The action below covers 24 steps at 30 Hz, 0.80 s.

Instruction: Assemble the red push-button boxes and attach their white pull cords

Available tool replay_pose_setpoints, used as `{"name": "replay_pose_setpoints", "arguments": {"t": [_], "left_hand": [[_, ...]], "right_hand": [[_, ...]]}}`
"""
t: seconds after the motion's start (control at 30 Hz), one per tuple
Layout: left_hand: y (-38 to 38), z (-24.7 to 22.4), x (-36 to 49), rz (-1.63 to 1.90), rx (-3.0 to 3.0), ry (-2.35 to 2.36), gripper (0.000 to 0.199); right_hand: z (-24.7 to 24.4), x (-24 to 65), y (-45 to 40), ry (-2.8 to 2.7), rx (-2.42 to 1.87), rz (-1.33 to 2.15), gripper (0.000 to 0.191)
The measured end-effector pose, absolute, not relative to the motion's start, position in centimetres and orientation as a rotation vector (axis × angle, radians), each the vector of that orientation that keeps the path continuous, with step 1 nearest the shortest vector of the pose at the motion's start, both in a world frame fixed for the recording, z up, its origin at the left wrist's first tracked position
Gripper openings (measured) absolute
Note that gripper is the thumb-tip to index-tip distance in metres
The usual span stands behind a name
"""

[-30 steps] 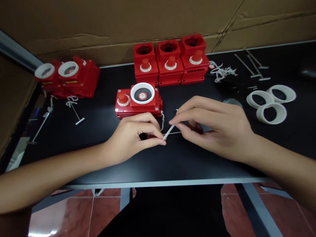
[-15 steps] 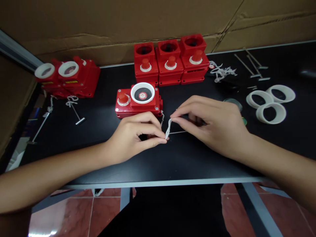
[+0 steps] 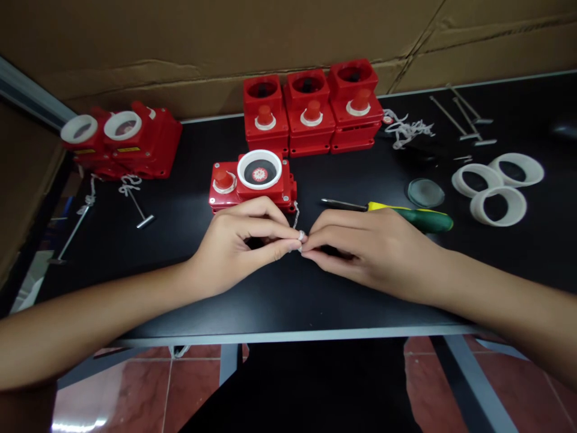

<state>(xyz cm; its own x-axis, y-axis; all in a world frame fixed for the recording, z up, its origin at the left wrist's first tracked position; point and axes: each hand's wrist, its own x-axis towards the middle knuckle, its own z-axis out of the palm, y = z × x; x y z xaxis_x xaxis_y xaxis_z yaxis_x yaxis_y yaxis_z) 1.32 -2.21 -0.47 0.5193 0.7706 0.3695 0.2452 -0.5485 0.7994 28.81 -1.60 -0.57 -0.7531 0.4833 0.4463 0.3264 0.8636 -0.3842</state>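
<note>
My left hand [image 3: 250, 240] pinches a white cord [image 3: 301, 236] between thumb and fingertips, in front of a red box [image 3: 225, 198] with an orange-red button and a white ring. The fingertips of my right hand [image 3: 360, 249] meet the left ones and are closed on the same cord, most of which is hidden by the fingers. A length of the cord runs up to the box's right side. Just behind my right hand lies a screwdriver [image 3: 406, 213] with a yellow and green handle.
Three red boxes [image 3: 311, 114] stand at the back, and two more [image 3: 157, 144] at the left with corded T-shaped rods [image 3: 137, 207]. To the right are loose cords [image 3: 408, 131], metal rods [image 3: 469, 117], white rings [image 3: 498, 206] and a glass disc [image 3: 425, 193].
My right hand has moved left and down to meet my left fingertips. The stretch of cord between them has shortened to a small loop. The screwdriver has come into full view.
</note>
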Motion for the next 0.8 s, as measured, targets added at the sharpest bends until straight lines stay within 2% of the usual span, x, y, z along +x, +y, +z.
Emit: {"name": "replay_pose_setpoints", "arguments": {"t": [0.2, 0.33, 0.63, 0.8], "left_hand": [[-2.49, -0.5, 1.25, 0.89, 2.135, 0.863, 0.01], [-2.71, -0.32, 1.32, 0.816, 2.186, 0.816, 0.01], [-2.45, -0.52, 1.31, 0.796, 2.134, 0.748, 0.007], [-2.38, -0.2, 1.41, 0.801, 2.042, 0.743, 0.009]], "right_hand": [[0.38, 28.93, -1.96, -2.504, -0.537, 0.042, 0.015], [0.43, 29.05, -2.12, -2.517, -0.442, -0.091, 0.011], [-0.1, 28.51, -2.22, -2.392, -0.528, 0.458, 0.014], [0.06, 28.47, -2.1, -2.34, -0.548, 0.583, 0.016]]}}
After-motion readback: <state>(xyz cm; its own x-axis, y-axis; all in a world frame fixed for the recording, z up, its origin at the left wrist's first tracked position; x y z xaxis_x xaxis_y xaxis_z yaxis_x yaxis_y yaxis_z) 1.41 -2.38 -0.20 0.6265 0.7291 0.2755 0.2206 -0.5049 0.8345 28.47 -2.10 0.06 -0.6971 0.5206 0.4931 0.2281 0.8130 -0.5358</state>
